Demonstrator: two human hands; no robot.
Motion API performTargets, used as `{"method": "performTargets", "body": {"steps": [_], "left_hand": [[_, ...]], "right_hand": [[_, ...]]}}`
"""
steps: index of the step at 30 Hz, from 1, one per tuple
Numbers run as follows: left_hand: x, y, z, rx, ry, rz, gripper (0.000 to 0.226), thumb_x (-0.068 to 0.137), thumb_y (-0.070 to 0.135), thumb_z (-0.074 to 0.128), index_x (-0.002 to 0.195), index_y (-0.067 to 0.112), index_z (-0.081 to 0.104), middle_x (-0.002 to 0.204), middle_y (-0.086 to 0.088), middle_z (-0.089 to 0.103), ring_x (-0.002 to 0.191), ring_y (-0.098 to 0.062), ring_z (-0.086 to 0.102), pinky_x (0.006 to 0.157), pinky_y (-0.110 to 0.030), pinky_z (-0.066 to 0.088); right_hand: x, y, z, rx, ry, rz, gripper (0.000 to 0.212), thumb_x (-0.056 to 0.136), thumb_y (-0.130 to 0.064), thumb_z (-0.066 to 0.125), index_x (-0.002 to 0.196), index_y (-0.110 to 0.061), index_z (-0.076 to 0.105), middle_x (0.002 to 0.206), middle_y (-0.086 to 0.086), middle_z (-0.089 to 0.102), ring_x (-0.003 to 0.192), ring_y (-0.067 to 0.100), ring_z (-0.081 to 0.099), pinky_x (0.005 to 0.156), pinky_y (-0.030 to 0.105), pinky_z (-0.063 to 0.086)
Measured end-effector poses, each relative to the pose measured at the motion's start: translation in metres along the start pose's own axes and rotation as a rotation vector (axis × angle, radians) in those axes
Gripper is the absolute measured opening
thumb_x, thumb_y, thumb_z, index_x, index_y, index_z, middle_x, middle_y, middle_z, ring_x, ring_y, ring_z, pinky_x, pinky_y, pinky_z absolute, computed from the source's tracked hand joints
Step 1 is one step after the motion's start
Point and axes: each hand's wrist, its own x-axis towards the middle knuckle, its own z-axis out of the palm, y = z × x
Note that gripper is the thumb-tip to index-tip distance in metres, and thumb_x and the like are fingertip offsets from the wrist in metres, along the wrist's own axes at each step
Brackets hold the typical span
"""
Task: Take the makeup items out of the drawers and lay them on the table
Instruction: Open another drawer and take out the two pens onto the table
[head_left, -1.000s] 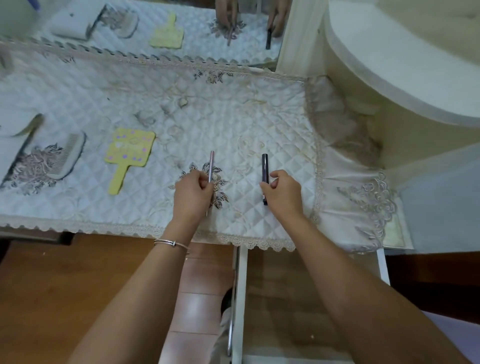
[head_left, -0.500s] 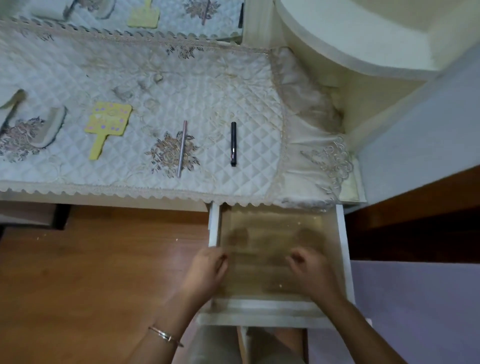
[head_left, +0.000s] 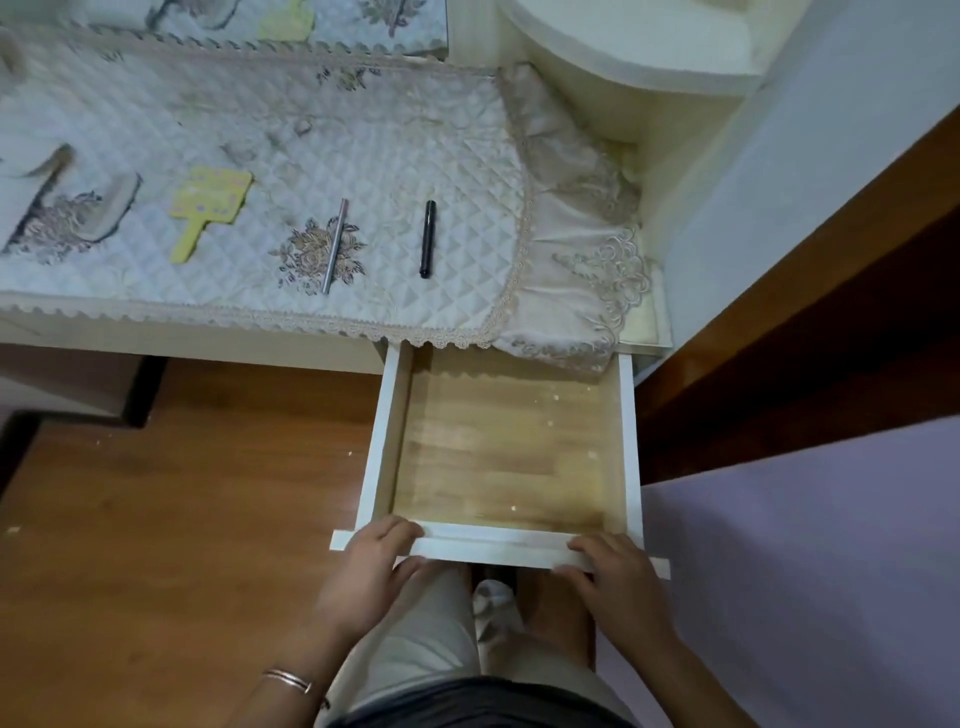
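Note:
A white drawer (head_left: 378, 436) stands pulled out below the table edge, its wooden bottom bare. My left hand (head_left: 371, 569) grips the left end of the drawer's front panel and my right hand (head_left: 615, 577) grips the right end. On the quilted table cover (head_left: 405, 130) lie a silver makeup pencil (head_left: 334, 245) across an embroidered flower and a black makeup pen (head_left: 427, 238) to its right. Both lie apart from my hands.
A yellow hand mirror (head_left: 208, 210) and a comb (head_left: 111, 208) lie further left on the cover. A mirror (head_left: 332, 21) stands at the back. A cream shelf unit (head_left: 623, 47) rises at the right, with a lilac surface (head_left: 810, 545) beside the drawer. Wooden floor lies below.
A second ago my hands laid the pencil and pen on the cover. They then dropped into the drawer and now hold its front panel; the view has shifted down.

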Motion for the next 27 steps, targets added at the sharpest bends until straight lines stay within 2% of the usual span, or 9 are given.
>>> {"method": "performTargets", "body": {"steps": [5,8,11,13,15,18,20,24,27], "left_hand": [[0.016,0.003,-0.01,0.02,0.013,-0.038,0.022,0.083,0.026,0.064,0.102,0.015,0.063,0.093,0.006,0.057,0.091,-0.014,0.057,0.068,-0.013,0.036],[0.045,0.009,-0.017,0.086,0.074,-0.057,0.027,0.082,0.025,0.065,0.107,0.014,0.063,0.104,0.001,0.062,0.102,-0.019,0.056,0.076,-0.019,0.039],[0.081,0.014,-0.031,0.224,0.139,0.026,0.038,0.076,0.026,0.071,0.111,0.016,0.061,0.112,-0.001,0.063,0.111,-0.023,0.051,0.089,-0.031,0.046],[0.106,0.014,-0.041,0.344,0.202,0.106,0.06,0.06,0.028,0.083,0.114,0.016,0.058,0.116,-0.008,0.062,0.115,-0.026,0.044,0.093,-0.039,0.049],[0.128,0.017,-0.051,0.399,0.25,0.101,0.083,0.051,0.029,0.087,0.123,0.015,0.049,0.127,-0.015,0.056,0.122,-0.03,0.033,0.098,-0.047,0.043],[0.16,0.021,-0.063,0.419,0.291,0.114,0.094,0.051,0.024,0.088,0.132,0.017,0.04,0.135,-0.018,0.048,0.127,-0.033,0.025,0.101,-0.051,0.037],[0.18,0.019,-0.069,0.446,0.28,0.128,0.089,0.053,0.023,0.087,0.13,0.016,0.041,0.133,-0.018,0.051,0.126,-0.033,0.027,0.1,-0.053,0.039],[0.204,0.016,-0.072,0.404,0.292,0.12,0.067,0.058,0.021,0.082,0.114,0.018,0.047,0.121,-0.009,0.045,0.12,-0.033,0.034,0.1,-0.05,0.038],[0.213,0.023,-0.071,0.355,0.368,0.062,0.061,0.054,0.003,0.076,0.104,0.02,0.047,0.113,-0.004,0.035,0.114,-0.031,0.033,0.095,-0.048,0.036]], "right_hand": [[0.014,-0.002,-0.004,-0.008,0.053,0.002,0.031,0.066,-0.036,0.074,0.092,-0.02,0.068,0.093,0.001,0.071,0.091,0.025,0.064,0.075,0.036,0.05],[0.041,-0.005,-0.012,-0.109,0.104,0.001,0.041,0.067,-0.041,0.07,0.101,-0.019,0.064,0.103,0.004,0.069,0.097,0.029,0.063,0.076,0.041,0.052],[0.079,-0.016,-0.026,-0.124,0.106,0.071,0.062,0.075,-0.045,0.063,0.128,-0.018,0.047,0.137,0.006,0.048,0.126,0.028,0.041,0.099,0.045,0.038],[0.105,-0.023,-0.035,-0.155,0.147,0.087,0.073,0.074,-0.042,0.068,0.136,-0.019,0.037,0.146,0.007,0.037,0.133,0.029,0.032,0.106,0.046,0.031],[0.129,-0.028,-0.044,-0.253,0.209,0.069,0.084,0.063,-0.04,0.078,0.134,-0.018,0.04,0.142,0.011,0.043,0.128,0.032,0.041,0.101,0.05,0.037],[0.159,-0.034,-0.049,-0.355,0.255,0.063,0.098,0.048,-0.038,0.087,0.131,-0.02,0.039,0.135,0.014,0.052,0.123,0.033,0.045,0.096,0.05,0.044],[0.178,-0.036,-0.053,-0.36,0.29,0.044,0.1,0.046,-0.034,0.088,0.131,-0.023,0.037,0.134,0.013,0.053,0.124,0.028,0.035,0.1,0.05,0.039],[0.203,-0.035,-0.058,-0.349,0.308,0.03,0.082,0.05,-0.033,0.086,0.12,-0.021,0.045,0.125,0.013,0.059,0.12,0.026,0.032,0.093,0.058,0.043],[0.214,-0.036,-0.057,-0.34,0.331,0.076,0.072,0.051,-0.031,0.086,0.111,-0.023,0.048,0.118,0.013,0.06,0.114,0.028,0.034,0.091,0.059,0.044]]}}
